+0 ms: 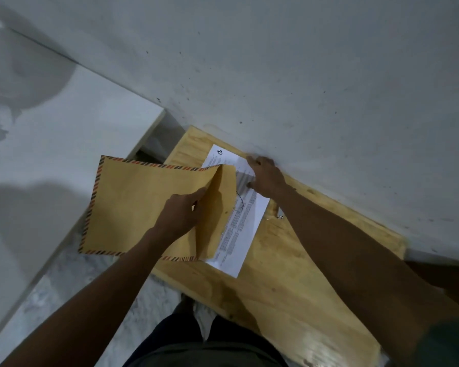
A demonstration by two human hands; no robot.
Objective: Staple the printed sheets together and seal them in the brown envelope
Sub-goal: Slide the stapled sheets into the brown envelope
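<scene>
envelope: brown envelope (133, 205) with red-and-black striped border, lying flat, mouth end on the wooden board (289, 282), closed end overhanging the board's left edge. Mouth faces right; flap (219, 207) lifted and folded up at the board end.
sheets: printed sheets (240, 229), white with text columns and a round logo near the far end, flat on the board, just right of the envelope mouth. Left long edge tucked under the flap; cannot tell how far inside the envelope they go. A thin dark squiggle shows on the paper near the flap edge.
left hand: left hand (182, 213) over the envelope at the board end, fingers curled, pinching the flap's edge and holding it up.
right hand: right hand (266, 176) on the far part of the sheets, near the board's back edge by the wall. Fingers bent onto the paper, blurred; looks like gripping the sheets' edge, exact finger layout unclear.
staple: not visible at this size, cannot tell if the sheets are joined.
small metal thing: small shiny object (279, 215) on the board, just right of the sheets, partly hidden by the right forearm; cannot tell what it is.
board: pale wood, set against a grey wall (302, 75); white surface (64, 144) to the board's left.
</scene>
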